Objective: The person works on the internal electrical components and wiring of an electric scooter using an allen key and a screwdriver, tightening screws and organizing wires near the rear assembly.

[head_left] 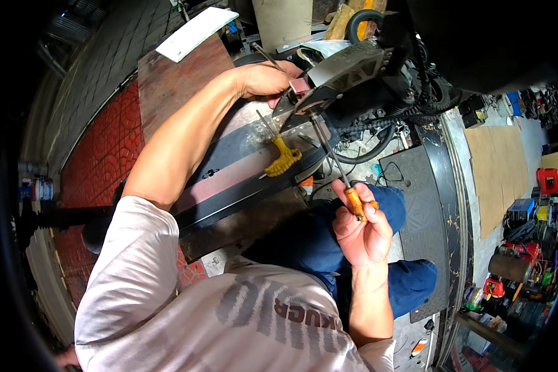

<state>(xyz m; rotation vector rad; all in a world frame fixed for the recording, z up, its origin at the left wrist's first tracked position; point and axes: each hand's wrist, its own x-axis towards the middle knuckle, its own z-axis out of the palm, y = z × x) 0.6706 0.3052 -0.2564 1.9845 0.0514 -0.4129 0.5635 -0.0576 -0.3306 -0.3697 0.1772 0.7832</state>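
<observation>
So, screwdriver (353, 198) in right hand (363, 237)

Pale printed T-shirt (229, 319), blue trousers (316, 248)

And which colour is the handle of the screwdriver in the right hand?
The screwdriver handle is amber-orange; it shows best in the head view.

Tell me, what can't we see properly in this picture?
In the head view:
Left hand: some fingers, hidden under the hand itself.
Rod: its lower end, hidden by that hand.
Screwdriver in the right hand: its tip, too small to make out.
Big dark shape: too shadowy to name.
Clutter at right: partly cut off by the picture's edge.
</observation>
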